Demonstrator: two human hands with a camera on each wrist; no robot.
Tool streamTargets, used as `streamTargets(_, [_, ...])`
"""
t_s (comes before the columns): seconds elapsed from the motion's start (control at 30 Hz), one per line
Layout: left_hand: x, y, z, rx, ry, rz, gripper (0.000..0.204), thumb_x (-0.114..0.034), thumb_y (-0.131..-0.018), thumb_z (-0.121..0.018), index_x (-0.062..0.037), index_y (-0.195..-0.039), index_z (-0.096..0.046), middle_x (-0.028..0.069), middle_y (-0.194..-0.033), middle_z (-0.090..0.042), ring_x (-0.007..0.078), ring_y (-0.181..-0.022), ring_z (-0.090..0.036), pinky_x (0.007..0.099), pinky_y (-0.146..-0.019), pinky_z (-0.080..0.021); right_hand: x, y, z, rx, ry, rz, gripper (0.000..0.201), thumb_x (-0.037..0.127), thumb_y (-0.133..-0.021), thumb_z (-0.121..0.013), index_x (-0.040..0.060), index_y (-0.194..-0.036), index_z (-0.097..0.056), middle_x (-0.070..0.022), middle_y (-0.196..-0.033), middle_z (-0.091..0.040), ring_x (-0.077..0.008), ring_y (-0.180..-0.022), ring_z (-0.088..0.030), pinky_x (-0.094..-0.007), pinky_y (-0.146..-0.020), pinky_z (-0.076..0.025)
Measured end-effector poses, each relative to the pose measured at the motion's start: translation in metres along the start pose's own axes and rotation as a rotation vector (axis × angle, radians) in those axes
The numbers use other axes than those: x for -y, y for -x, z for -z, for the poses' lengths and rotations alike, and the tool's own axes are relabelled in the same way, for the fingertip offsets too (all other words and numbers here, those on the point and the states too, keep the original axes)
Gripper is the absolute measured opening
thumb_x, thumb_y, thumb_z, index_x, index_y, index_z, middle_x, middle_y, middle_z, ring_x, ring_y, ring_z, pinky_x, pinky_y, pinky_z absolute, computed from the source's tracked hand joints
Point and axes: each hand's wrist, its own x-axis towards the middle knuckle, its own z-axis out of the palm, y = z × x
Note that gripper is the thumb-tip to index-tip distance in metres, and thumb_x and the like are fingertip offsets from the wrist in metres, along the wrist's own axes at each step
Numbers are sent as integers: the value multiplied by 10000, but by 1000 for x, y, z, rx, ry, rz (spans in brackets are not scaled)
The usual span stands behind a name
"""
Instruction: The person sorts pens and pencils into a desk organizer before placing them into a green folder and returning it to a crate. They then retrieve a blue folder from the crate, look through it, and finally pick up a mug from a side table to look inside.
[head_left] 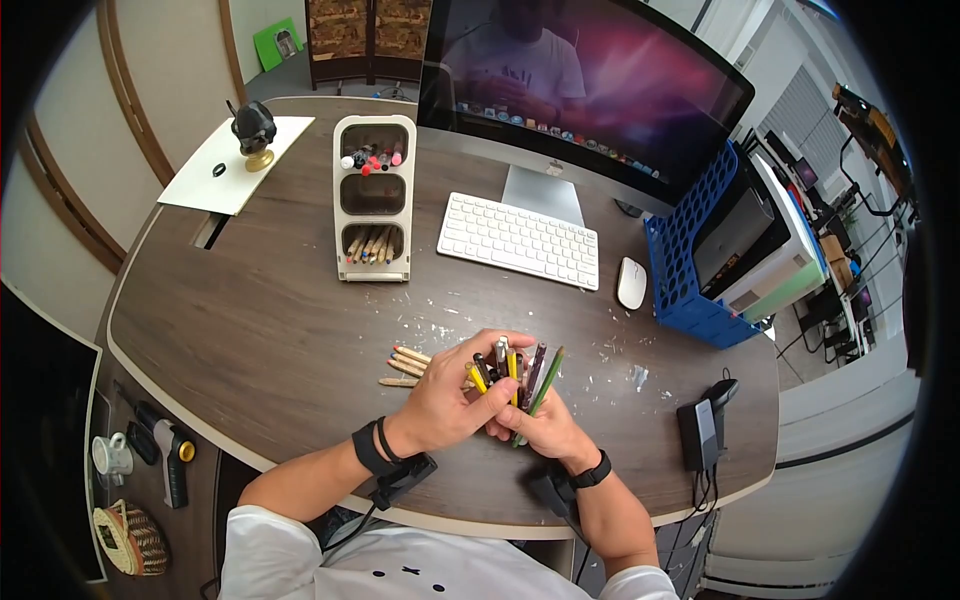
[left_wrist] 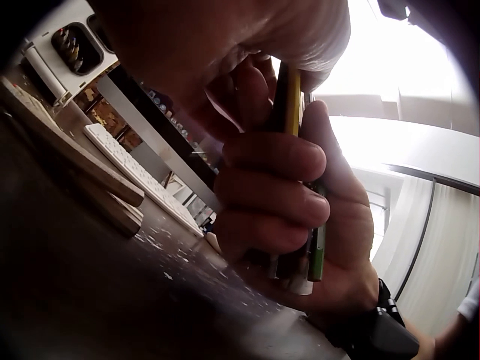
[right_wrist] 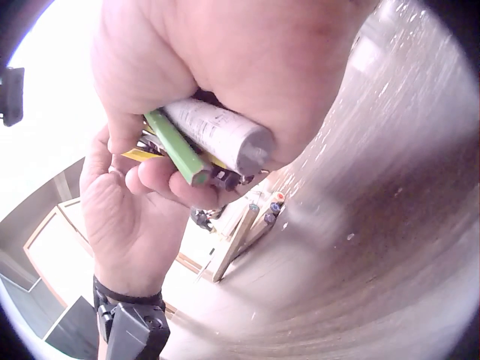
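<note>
Both hands hold an upright bundle of pens and pencils over the front of the desk. My right hand grips it low, with a green pencil leaning out at the right. My left hand curls round the left side, its thumb across the front. A yellow pencil and dark pens show between the thumbs. From below, in the right wrist view, a thick white cylinder pokes out beside the green pencil's end. Several wooden pencils lie on the desk behind my left hand.
A beige organizer holds markers on top and wooden pencils at the bottom. Behind the hands are a white keyboard, a mouse and a monitor. A blue file rack stands right. Pale shavings litter the desk.
</note>
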Motion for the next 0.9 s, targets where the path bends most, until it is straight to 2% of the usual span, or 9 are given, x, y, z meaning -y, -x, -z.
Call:
streamTargets(0.13, [7,6,-4,-91,-20,-31,508,-122,-1013,-711,-6,-1478,-540,111,-1178,-691,149,-1030,-663,313,-915,-555,1,-2,-1,21,26,17,265,301,-1082,-694,75,-1207,-633,-35,-913,-689,-86,-760,-620,-253,-650,-494])
streamTargets(0.2, [11,7,-12,-268,13,-148,548,-106,-1004,-712,-25,-1504,-502,154,-1278,-632,157,-1001,-648,317,-895,-562,2,-3,-4,21,-28,24,293,309,-1087,-683,74,-1249,-616,-35,-919,-685,-85,-758,-616,-251,-651,-493])
streamTargets(0.23, [16,5,-13,-267,12,-150,548,-106,-1004,-712,-25,-1504,-502,154,-1278,-632,157,-1001,-648,317,-895,-562,3,-3,-5,21,-27,26,293,309,-1087,-683,74,-1249,-616,-35,-919,-685,-85,-758,-616,-251,-651,-493])
streamTargets(0.3, [21,-2,-13,-356,-168,-399,515,-74,-966,-729,-55,-1456,-572,178,-1393,-548,203,-1010,-648,345,-886,-564,5,-4,-7,17,-74,36,263,274,-1098,-661,62,-1248,-622,-35,-914,-688,-85,-750,-614,-251,-646,-495])
streamTargets(0.33, [20,-4,-10,-355,-169,-401,515,-74,-966,-729,-55,-1456,-572,178,-1393,-548,203,-1010,-648,345,-886,-564,4,-4,-6,17,-74,38,263,274,-1098,-661,62,-1248,-622,-35,-914,-688,-85,-750,-614,-251,-646,-495])
streamTargets(0.4, [9,-9,0,-278,-627,-453,470,-56,-914,-747,-93,-1373,-651,194,-1454,-491,256,-1037,-639,389,-900,-560,-1,-6,-3,-31,38,48,341,318,-1102,-642,38,-1287,-585,-59,-900,-672,-116,-741,-617,-268,-632,-506])
streamTargets(0.63, [3,-4,2,-303,-644,-330,465,-31,-856,-745,-111,-1310,-687,186,-1394,-489,302,-1094,-606,426,-961,-532,-6,-9,-7,-118,69,30,293,263,-1116,-616,14,-1270,-613,-47,-921,-671,-105,-760,-615,-261,-638,-512])
streamTargets(0.7, [1,-4,1,-319,-687,-279,459,-12,-835,-730,-97,-1283,-684,191,-1360,-491,332,-1123,-603,436,-985,-522,-9,-11,-7,-207,52,28,213,233,-1114,-621,33,-1181,-657,-35,-898,-695,-76,-715,-594,-251,-628,-497])
streamTargets(0.9, [4,-9,9,-343,-761,-324,363,-7,-820,-719,-73,-1173,-666,205,-1358,-492,360,-1152,-591,465,-1019,-501,-6,-11,-3,-154,13,19,258,289,-1116,-622,44,-1197,-649,-37,-934,-676,-86,-753,-588,-259,-667,-499])
